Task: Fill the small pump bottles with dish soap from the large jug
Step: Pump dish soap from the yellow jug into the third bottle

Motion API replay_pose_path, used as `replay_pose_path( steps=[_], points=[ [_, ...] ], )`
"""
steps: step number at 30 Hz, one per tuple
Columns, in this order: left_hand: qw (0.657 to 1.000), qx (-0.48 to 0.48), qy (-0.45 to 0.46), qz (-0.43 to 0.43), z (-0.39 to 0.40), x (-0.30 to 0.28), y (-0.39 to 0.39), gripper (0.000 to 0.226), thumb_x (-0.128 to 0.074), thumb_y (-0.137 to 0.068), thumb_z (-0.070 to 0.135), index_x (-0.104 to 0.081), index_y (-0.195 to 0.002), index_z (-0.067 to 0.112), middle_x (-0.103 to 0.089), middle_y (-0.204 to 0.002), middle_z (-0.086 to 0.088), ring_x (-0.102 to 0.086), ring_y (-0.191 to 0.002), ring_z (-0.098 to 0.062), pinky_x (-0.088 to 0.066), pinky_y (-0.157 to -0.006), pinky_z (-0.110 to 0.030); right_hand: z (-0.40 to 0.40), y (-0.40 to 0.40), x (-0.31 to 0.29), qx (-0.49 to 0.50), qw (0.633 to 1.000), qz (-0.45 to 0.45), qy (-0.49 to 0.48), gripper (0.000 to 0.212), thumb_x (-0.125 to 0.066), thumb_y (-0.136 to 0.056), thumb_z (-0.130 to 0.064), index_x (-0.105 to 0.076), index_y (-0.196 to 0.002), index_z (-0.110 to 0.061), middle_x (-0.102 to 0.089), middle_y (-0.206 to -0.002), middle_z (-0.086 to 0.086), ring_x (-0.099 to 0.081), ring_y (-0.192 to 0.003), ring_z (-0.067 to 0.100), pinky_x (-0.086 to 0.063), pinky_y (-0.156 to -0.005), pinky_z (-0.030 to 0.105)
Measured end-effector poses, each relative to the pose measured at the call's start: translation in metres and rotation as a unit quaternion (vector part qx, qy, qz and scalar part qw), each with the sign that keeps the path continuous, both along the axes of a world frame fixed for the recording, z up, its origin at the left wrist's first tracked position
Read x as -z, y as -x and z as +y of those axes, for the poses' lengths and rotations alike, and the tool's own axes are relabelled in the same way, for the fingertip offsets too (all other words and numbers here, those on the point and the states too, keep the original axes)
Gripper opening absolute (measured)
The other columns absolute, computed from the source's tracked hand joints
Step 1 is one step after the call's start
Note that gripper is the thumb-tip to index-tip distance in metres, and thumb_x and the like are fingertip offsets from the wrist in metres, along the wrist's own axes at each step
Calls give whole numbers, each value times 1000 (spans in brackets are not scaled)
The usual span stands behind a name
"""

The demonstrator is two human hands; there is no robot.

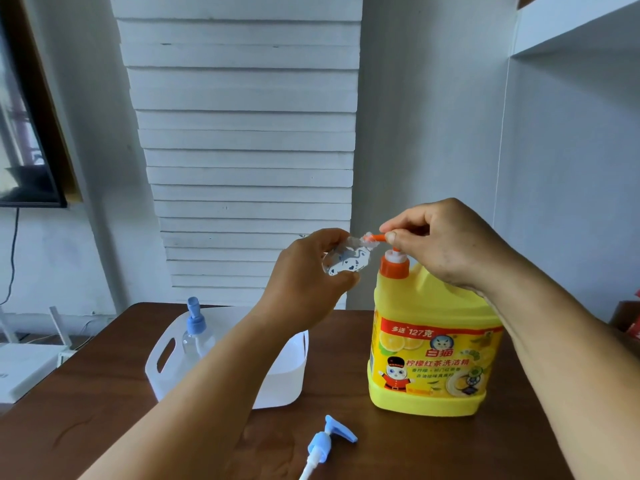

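A large yellow dish soap jug (pixel 433 355) with an orange pump stands on the brown table (pixel 104 403). My right hand (pixel 446 244) pinches the orange pump head (pixel 375 238) from above. My left hand (pixel 311 282) holds a small clear bottle (pixel 104 265) tilted, its open mouth against the pump's spout. That small clear bottle (pixel 105 264) has dark printed marks. A loose blue pump top (pixel 329 441) with its tube lies on the table in front. A second clear bottle with a blue pump (pixel 194 332) stands in the white basket (pixel 277 386).
The white basket with a cut-out handle sits left of the jug, partly behind my left forearm. A white box (pixel 20 372) and cables lie left of the table. A red object (pixel 632 323) shows at the right edge. A wall stands behind.
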State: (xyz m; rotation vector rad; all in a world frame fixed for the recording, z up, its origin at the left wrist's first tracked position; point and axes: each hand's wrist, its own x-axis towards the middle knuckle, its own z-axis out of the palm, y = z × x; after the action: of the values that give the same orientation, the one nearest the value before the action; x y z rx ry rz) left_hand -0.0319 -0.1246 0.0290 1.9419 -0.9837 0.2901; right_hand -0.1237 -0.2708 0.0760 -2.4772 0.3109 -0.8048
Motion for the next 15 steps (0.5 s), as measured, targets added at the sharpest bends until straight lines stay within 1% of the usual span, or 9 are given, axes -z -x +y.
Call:
replay_pose_path(
  steps=[2,4,8,12,15],
  points=[
    [1000,-1,-1,-2,0,0,0,38,-71,-76,19,-62,-113,21,-69,-103,5,-63,-90,-13,-49,-74,-21,0,0,-3,-5,1000,6,1,19,-60,-89,-23,-71,-104,-24,-64,-94,-9,-59,-89,7,-41,-68,16],
    [1000,-2,1,0,1,-2,-1,38,-71,-76,20,-62,-113,22,-69,-104,6,-63,-91,-12,-47,-73,-18,0,2,-7,-11,1000,7,6,19,-59,-89,-23,-71,-104,-23,-63,-94,-9,-58,-91,8,-40,-68,15],
    [1000,-1,9,5,3,-4,0,36,-71,-76,20,-62,-111,23,-69,-104,7,-64,-92,-12,-50,-77,-24,1,2,-11,-12,1000,-3,10,19,-60,-89,-23,-71,-104,-24,-64,-95,-9,-58,-90,7,-40,-69,14],
    [1000,1,14,14,0,0,-1,39,-71,-76,20,-62,-113,22,-69,-105,7,-64,-94,-12,-53,-81,-28,1,-1,-3,-12,1000,-11,-5,17,-60,-88,-22,-71,-101,-24,-66,-90,-9,-58,-77,-1,-40,-64,11],
    [1000,4,13,17,0,1,-1,39,-71,-75,20,-62,-113,22,-69,-105,7,-64,-94,-12,-53,-83,-29,0,-1,-1,-11,1000,-11,-10,17,-60,-88,-22,-71,-101,-24,-65,-84,-11,-58,-73,-4,-39,-62,11]
  ],
)
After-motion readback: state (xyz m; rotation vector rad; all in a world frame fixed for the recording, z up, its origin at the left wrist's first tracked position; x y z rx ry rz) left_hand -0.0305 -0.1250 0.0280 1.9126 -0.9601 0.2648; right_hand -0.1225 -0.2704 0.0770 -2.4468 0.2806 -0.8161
